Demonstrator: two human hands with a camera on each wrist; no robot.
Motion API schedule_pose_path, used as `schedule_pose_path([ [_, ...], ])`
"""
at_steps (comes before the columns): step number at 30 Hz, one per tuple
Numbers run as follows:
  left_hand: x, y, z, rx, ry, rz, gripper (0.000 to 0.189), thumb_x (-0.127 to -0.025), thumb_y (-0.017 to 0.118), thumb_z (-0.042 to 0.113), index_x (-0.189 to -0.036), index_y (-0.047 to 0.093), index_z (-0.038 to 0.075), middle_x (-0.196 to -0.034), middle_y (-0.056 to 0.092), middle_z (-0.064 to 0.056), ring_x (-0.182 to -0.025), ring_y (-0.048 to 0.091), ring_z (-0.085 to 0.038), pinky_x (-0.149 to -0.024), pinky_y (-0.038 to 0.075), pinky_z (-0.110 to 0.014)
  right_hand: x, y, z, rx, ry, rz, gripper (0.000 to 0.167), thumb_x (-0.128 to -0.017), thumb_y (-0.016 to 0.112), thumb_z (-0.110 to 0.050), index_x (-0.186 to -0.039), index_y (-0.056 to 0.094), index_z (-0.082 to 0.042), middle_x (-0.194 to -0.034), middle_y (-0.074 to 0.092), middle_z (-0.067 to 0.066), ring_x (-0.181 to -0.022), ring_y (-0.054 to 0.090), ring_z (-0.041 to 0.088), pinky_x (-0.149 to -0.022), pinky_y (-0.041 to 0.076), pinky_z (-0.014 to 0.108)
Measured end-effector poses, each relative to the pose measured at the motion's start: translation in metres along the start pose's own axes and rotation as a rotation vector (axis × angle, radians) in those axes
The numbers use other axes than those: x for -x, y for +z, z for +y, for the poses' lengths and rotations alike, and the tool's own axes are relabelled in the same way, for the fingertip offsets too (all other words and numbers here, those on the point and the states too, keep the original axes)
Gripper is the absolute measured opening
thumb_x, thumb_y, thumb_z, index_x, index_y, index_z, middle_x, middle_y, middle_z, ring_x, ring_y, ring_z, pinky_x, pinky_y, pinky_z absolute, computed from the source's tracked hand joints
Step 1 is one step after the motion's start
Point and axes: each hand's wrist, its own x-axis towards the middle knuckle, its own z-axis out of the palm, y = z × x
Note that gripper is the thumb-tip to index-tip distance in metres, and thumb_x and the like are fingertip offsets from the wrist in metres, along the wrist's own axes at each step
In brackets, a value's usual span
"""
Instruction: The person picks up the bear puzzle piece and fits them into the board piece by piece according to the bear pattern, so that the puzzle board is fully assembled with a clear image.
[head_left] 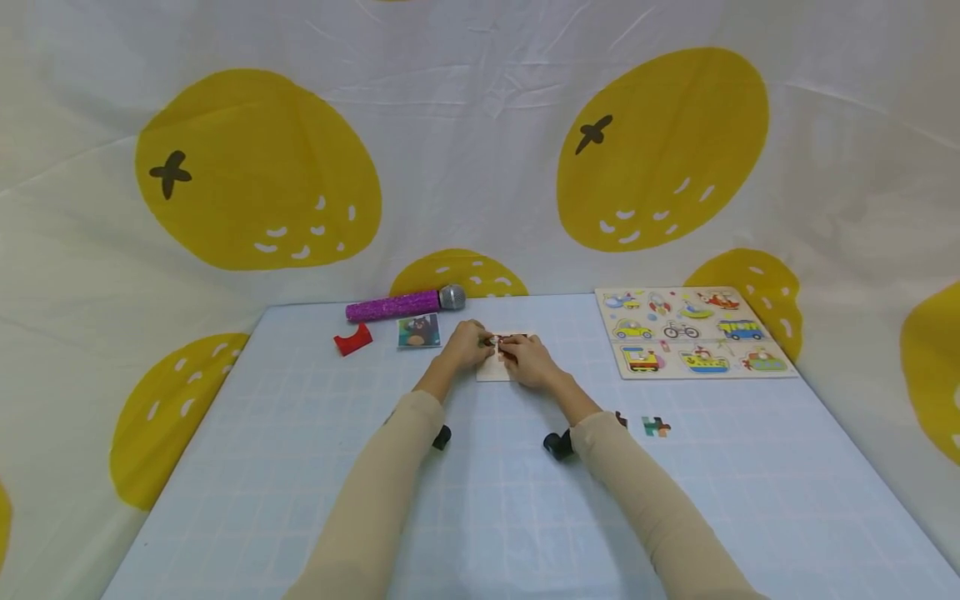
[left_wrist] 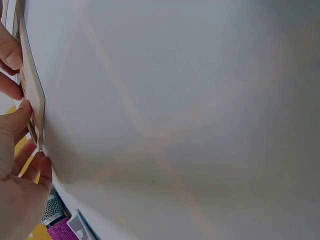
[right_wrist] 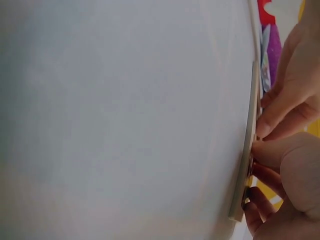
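Observation:
A small wooden jigsaw board point(head_left: 491, 374) lies on the table in front of me, with dark jigsaw pieces partly hidden under my fingers. At its left corner my left hand point(head_left: 468, 344) holds the edge; in the left wrist view the thumb point(left_wrist: 21, 116) lies on top and curled fingers touch the corner. From the other side, my right hand point(head_left: 527, 360) pinches a jigsaw piece point(head_left: 504, 341) over the board. Both hands' fingertips nearly meet, also in the right wrist view, where the board point(right_wrist: 246, 165) is edge-on and the piece is mostly hidden.
Loose jigsaw pieces point(head_left: 657, 427) lie to the right, partly behind the right sleeve. A peg puzzle point(head_left: 660, 331) with vehicle pictures is at back right. At back left are a purple microphone point(head_left: 397, 306), a bear picture card point(head_left: 419, 331) and a red curved block point(head_left: 353, 339).

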Motion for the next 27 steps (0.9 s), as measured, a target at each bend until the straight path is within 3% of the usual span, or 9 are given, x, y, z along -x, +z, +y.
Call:
schedule_pose_path([
  [5, 0.004, 0.000, -0.001, -0.026, -0.005, -0.012, 0.030, -0.090, 0.064, 0.019, -0.116, 0.066, 0.003, -0.125, 0.059, -0.015, -0.117, 0.051, -0.033, -0.102, 0.042, -0.043, 0.000, -0.003, -0.001, -0.025, 0.013, -0.027, 0.038, -0.093, 0.055, -0.011, -0.128, 0.054, 0.004, -0.133, 0.052, 0.020, -0.121, 0.046, 0.036, -0.099, 0.036, 0.046],
  [14, 0.009, 0.002, 0.001, -0.082, 0.014, 0.055, 0.025, -0.092, 0.060, 0.017, -0.112, 0.069, 0.004, -0.118, 0.060, -0.015, -0.109, 0.053, -0.032, -0.093, 0.047, -0.045, 0.000, -0.007, 0.001, -0.064, -0.041, -0.030, 0.038, -0.091, 0.056, -0.007, -0.125, 0.053, 0.011, -0.129, 0.053, 0.024, -0.123, 0.047, 0.037, -0.103, 0.033, 0.050],
  [21, 0.013, 0.005, 0.003, -0.121, 0.015, 0.083, 0.027, -0.092, 0.060, 0.015, -0.116, 0.067, 0.004, -0.116, 0.061, -0.012, -0.107, 0.055, -0.028, -0.091, 0.048, -0.044, -0.004, 0.000, 0.015, -0.098, -0.078, 0.001, 0.041, -0.094, 0.054, -0.020, -0.127, 0.055, 0.005, -0.129, 0.056, 0.019, -0.121, 0.049, 0.031, -0.103, 0.033, 0.042],
  [27, 0.016, 0.002, 0.006, -0.120, 0.014, 0.049, 0.026, -0.093, 0.058, 0.014, -0.116, 0.067, 0.005, -0.117, 0.060, -0.011, -0.107, 0.054, -0.028, -0.090, 0.048, -0.044, -0.001, -0.004, 0.007, -0.087, -0.046, -0.007, 0.039, -0.091, 0.056, -0.009, -0.124, 0.054, 0.011, -0.129, 0.053, 0.025, -0.122, 0.047, 0.038, -0.103, 0.032, 0.049],
])
